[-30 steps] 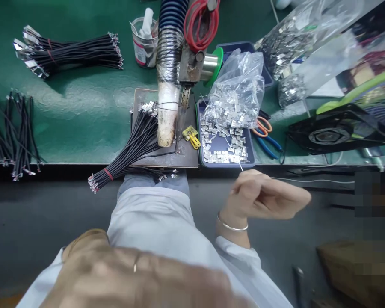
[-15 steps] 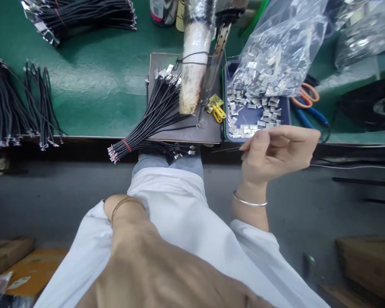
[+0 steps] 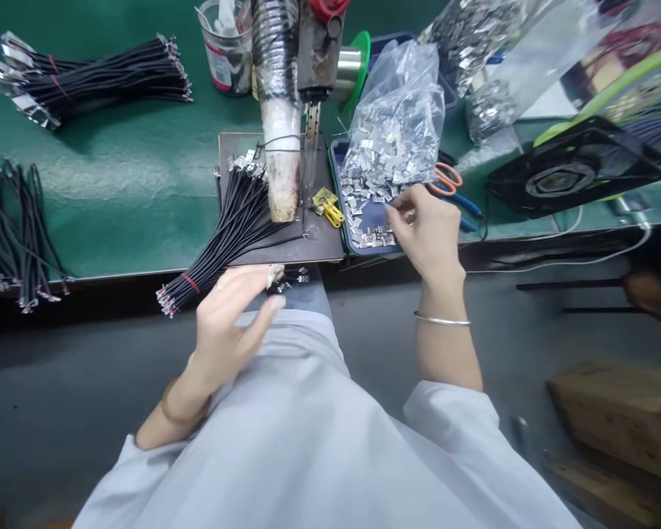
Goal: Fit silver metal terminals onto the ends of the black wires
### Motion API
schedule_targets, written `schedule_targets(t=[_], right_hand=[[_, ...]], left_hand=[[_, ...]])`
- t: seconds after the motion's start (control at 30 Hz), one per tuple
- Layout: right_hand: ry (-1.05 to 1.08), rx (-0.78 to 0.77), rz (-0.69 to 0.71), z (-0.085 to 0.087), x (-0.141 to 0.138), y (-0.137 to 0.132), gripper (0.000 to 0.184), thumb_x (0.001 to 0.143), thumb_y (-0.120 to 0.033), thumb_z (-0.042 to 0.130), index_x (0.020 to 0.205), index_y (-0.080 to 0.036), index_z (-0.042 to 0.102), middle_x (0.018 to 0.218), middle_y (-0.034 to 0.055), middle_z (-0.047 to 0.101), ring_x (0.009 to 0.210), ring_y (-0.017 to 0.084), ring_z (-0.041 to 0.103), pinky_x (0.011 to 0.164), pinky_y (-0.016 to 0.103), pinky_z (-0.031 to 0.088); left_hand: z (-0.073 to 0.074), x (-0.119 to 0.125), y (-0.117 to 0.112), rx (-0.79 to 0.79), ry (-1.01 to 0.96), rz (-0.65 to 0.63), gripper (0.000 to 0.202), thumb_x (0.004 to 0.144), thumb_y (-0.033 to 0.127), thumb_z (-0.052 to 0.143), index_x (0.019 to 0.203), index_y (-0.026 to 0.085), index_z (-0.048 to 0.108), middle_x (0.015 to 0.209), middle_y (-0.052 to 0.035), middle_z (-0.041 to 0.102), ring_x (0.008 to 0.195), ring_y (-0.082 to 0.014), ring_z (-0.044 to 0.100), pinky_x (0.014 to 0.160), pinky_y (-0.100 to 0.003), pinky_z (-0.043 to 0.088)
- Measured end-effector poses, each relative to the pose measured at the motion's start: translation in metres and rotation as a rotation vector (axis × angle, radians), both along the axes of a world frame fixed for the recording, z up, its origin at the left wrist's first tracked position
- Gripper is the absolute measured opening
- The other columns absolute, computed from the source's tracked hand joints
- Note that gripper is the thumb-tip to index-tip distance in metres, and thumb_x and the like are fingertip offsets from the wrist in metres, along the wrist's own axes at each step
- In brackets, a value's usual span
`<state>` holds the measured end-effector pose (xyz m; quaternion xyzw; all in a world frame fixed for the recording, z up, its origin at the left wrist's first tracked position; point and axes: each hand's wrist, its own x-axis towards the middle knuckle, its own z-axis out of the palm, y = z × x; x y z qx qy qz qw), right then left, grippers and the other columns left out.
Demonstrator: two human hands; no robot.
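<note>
My left hand [image 3: 228,319] is at the bench's front edge, thumb and forefinger apart with nothing visible between them. A whitish covering sits on its forefinger tip. Beside it lies a bundle of black cables [image 3: 220,228], tied with a red band, with metal connectors at the far end. My right hand [image 3: 432,231] is over the right side of a blue tray [image 3: 371,213], its fingers curled in a pinch. What they hold, if anything, is too small to make out. Loose metal connectors [image 3: 377,236] lie in the tray, under a clear bag of connectors [image 3: 394,121].
A wrapped hose [image 3: 283,162] and a soldering tool [image 3: 313,121] hang over the board [image 3: 322,246]. Yellow clips [image 3: 329,209] lie beside the tray. Orange-handled scissors [image 3: 446,178], a black fan [image 3: 567,173] and more cable bundles [image 3: 104,77] are on the green bench.
My left hand has moved from close below the camera up to the cable bundle. My right hand has gone from the tray's front edge into the tray area. The view has shifted.
</note>
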<state>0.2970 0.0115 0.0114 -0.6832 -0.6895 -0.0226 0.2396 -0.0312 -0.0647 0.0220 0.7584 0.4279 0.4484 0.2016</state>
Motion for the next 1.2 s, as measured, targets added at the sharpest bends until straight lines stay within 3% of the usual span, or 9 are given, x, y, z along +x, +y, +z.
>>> schedule_targets(t=[0.13,0.23,0.37,0.5,0.67,0.77,0.9,1.0,1.2], right_hand=[[-0.11,0.0,0.051,-0.008,0.0,0.028,0.014,0.083,-0.017,0.065,0.076,-0.024,0.055,0.087,0.0069,0.07,0.088,0.026,0.065,0.073,0.035,0.045],[-0.201,-0.075,0.046,-0.003,-0.006,0.037,0.015,0.082,-0.013,0.061,0.076,-0.023,0.053,0.084,0.0076,0.068,0.083,0.025,0.061,0.067,0.034,0.038],[-0.312,-0.14,0.068,0.004,-0.013,0.039,0.014,0.083,-0.009,0.055,0.079,-0.022,0.051,0.079,0.0076,0.064,0.072,0.021,0.056,0.062,0.032,0.029],[-0.248,-0.055,0.105,0.005,-0.012,0.031,0.019,0.081,-0.008,0.056,0.075,-0.023,0.047,0.074,0.0037,0.061,0.066,0.018,0.053,0.06,0.031,0.031],[0.14,0.211,0.126,0.015,-0.022,0.002,0.019,0.081,-0.012,0.061,0.074,-0.025,0.049,0.082,0.0021,0.067,0.074,0.017,0.064,0.061,0.028,0.049],[0.441,0.256,0.118,0.021,-0.043,-0.022,0.018,0.082,-0.015,0.067,0.074,-0.024,0.054,0.08,-0.0007,0.07,0.064,0.014,0.066,0.057,0.026,0.053],[0.855,0.08,0.32,0.014,-0.081,-0.047,0.017,0.087,-0.017,0.068,0.077,-0.023,0.055,0.085,-0.002,0.073,0.062,0.013,0.072,0.063,0.027,0.063],[0.781,0.174,0.31,0.002,-0.104,-0.055,0.015,0.088,-0.013,0.07,0.08,-0.023,0.061,0.087,-0.0013,0.074,0.074,0.014,0.076,0.066,0.025,0.063],[0.622,0.356,0.335,-0.007,-0.117,-0.052,0.012,0.091,-0.013,0.071,0.092,-0.025,0.07,0.093,0.0005,0.078,0.087,0.016,0.076,0.072,0.028,0.064]], left_hand=[[-0.026,0.023,0.045,0.178,0.225,0.043,0.017,0.1,0.018,0.057,0.101,0.015,0.073,0.095,-0.0102,0.076,0.091,-0.0234,0.068,0.087,-0.04,0.055],[-0.036,0.04,0.068,0.075,0.445,0.046,0.019,0.097,0.015,0.054,0.095,0.015,0.072,0.098,-0.0135,0.072,0.094,-0.0276,0.064,0.084,-0.041,0.053],[-0.036,0.048,0.073,0.009,0.477,0.015,0.017,0.097,0.015,0.051,0.093,0.014,0.068,0.097,-0.0152,0.071,0.095,-0.0297,0.063,0.086,-0.041,0.053],[-0.027,0.04,0.06,0.046,0.33,-0.141,0.015,0.099,0.017,0.053,0.101,0.012,0.067,0.089,-0.0098,0.073,0.081,-0.023,0.065,0.077,-0.033,0.053],[-0.016,0.035,0.046,0.012,0.082,-0.348,0.018,0.101,0.02,0.056,0.094,0.015,0.073,0.079,-0.0047,0.074,0.071,-0.0151,0.066,0.068,-0.025,0.05],[-0.015,0.041,0.045,-0.198,-0.129,-0.282,0.019,0.098,0.02,0.058,0.086,0.015,0.073,0.071,-0.004,0.073,0.063,-0.0131,0.064,0.06,-0.023,0.046],[-0.016,0.047,0.048,-0.67,-0.479,-0.223,0.022,0.091,0.029,0.062,0.075,0.014,0.066,0.053,0.0005,0.062,0.047,-0.0089,0.053,0.049,-0.02,0.038],[-0.015,0.048,0.049,-0.863,-0.658,-0.206,0.025,0.081,0.038,0.073,0.075,0.014,0.066,0.048,0.0028,0.057,0.042,-0.007,0.047,0.047,-0.019,0.035],[-0.011,0.054,0.048,-0.909,-0.712,-0.126,0.028,0.069,0.037,0.083,0.071,0.013,0.068,0.046,0.0064,0.048,0.041,-0.0046,0.038,0.043,-0.018,0.029]])
